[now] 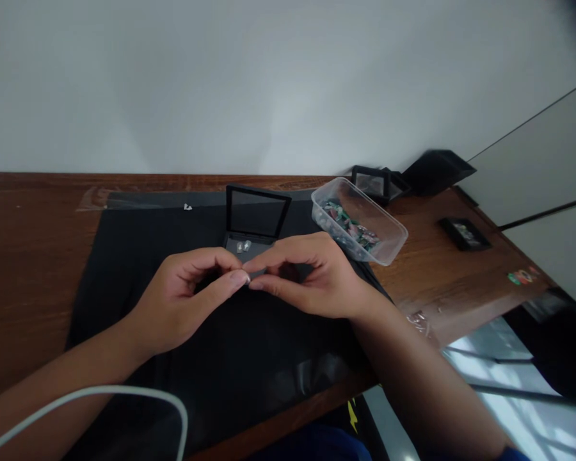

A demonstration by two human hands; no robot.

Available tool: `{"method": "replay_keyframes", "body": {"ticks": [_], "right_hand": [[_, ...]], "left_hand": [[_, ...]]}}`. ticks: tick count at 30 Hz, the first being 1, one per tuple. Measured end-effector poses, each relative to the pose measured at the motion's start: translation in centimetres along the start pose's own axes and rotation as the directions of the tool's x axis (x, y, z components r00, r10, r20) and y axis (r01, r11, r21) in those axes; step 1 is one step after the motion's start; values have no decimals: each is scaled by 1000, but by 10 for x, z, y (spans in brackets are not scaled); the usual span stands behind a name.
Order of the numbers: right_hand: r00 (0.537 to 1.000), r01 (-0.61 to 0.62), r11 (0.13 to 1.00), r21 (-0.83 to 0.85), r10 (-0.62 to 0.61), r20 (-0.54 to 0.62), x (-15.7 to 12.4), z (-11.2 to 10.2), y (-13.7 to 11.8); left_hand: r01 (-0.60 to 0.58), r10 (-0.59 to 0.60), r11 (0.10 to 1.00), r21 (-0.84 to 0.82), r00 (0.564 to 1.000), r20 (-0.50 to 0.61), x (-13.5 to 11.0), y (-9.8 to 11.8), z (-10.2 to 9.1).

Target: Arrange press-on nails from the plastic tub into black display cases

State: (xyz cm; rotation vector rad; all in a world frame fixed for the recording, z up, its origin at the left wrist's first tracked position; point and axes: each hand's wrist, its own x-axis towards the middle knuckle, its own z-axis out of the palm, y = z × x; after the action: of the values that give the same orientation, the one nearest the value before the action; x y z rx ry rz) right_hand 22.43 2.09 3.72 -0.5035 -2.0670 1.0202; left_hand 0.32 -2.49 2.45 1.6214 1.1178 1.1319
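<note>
My left hand and my right hand meet fingertip to fingertip over a black mat on a wooden table. Both are curled in a pinch; what they hold is too small to make out. Just behind the fingertips stands a small open black case with its lid up. Two small silver pieces lie in its tray.
A clear plastic tub of small coloured pieces sits right of the case. More black cases stand at the back right, another flat one near the table's right edge. A white cable curves at the front left.
</note>
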Motion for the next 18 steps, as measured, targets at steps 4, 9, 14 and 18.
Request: {"method": "replay_keyframes", "body": {"ticks": [4,9,14,18], "right_hand": [[1000,-19,1000,20,19,-10,0,1,0],[999,-51,998,34,52,-10,-1,1,-1],[995,-101,994,36,101,11,-2,2,1],[991,-134,991,-17,133,-24,0,-2,2]], "left_hand": [[14,-14,1000,-27,1000,-2,0,-1,-1],[13,-12,999,-34,1000,9,1,0,-1],[16,-16,999,-34,1000,8,0,-3,-2],[34,-35,997,-67,999,-1,-1,-12,-6]]}}
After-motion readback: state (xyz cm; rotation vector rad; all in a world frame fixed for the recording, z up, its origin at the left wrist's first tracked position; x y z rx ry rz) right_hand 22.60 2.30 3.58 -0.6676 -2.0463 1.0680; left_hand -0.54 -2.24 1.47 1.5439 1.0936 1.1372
